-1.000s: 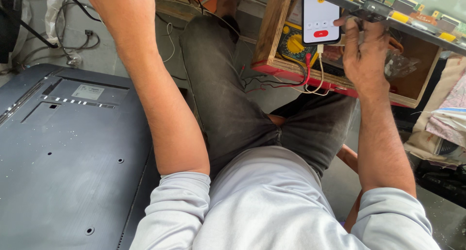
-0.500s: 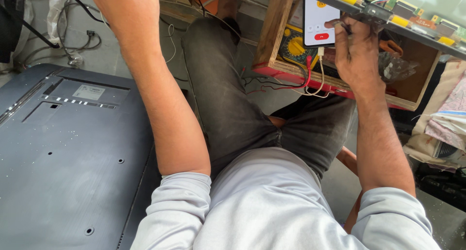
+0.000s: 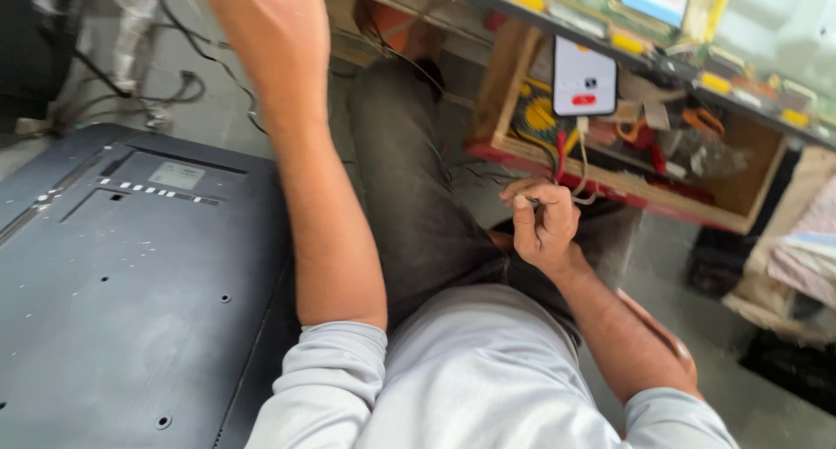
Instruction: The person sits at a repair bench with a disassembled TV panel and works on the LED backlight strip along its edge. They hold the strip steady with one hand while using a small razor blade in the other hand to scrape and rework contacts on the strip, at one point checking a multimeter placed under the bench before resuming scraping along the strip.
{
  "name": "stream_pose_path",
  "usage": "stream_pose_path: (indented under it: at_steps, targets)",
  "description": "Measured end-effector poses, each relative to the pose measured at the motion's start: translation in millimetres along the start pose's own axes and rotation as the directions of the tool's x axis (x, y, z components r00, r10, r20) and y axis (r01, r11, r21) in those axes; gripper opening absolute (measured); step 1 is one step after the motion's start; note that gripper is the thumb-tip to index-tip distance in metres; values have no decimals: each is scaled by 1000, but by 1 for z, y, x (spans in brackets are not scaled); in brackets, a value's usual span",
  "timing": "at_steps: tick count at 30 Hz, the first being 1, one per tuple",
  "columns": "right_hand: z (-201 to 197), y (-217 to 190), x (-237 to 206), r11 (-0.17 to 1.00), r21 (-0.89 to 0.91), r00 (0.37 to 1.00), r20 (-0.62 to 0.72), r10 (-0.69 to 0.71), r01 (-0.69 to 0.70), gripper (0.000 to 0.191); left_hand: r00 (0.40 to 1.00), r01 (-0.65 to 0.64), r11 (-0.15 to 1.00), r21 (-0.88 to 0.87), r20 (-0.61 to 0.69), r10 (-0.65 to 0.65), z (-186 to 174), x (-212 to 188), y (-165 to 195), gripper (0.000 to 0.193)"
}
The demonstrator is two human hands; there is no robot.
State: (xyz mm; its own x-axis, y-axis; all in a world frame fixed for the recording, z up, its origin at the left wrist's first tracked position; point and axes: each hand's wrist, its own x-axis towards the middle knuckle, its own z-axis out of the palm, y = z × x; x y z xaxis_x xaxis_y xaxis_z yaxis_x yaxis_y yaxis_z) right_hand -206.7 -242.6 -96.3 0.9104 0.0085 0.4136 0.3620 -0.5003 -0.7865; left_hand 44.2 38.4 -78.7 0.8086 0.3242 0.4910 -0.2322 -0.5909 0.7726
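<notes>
My right hand [image 3: 544,222] is low over my lap with its fingers curled around thin wires that run up toward the wooden drawer [image 3: 610,183]. A phone [image 3: 584,76] with a lit white screen stands propped in that drawer, above a yellow meter [image 3: 538,116]. My left hand [image 3: 266,31] is raised high at the top of the view, blurred, with its fingers loosely spread and nothing seen in it. My legs in dark trousers [image 3: 418,188] stretch out under the bench.
A large dark panel, the back of a flat screen [image 3: 122,275], lies on the floor at left. A bench [image 3: 697,57] with circuit boards and small parts runs along the top right. Cables lie on the floor at top left. Cloth is piled at right.
My right hand has come down from the phone to my lap and closed on the wires. The view has shifted, and my left arm has stayed raised.
</notes>
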Motion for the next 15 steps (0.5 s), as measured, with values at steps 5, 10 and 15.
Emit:
stream_pose_path:
  at_steps: [5, 10, 15]
  targets:
    - [8, 36, 4, 998, -50, 998, -37, -41, 39, 11, 994, -12, 996, -94, -107, 1, 10, 0, 33, 11]
    - [1, 45, 5, 981, -159, 992, -28, -119, 114, 10, 951, -133, 988, -77, -292, 106, 22, 2, 52, 26]
    - [4, 56, 19, 979, -138, 987, -36, -159, 152, 12, 918, -144, 980, -135, -387, 81, 31, 13, 48, 31]
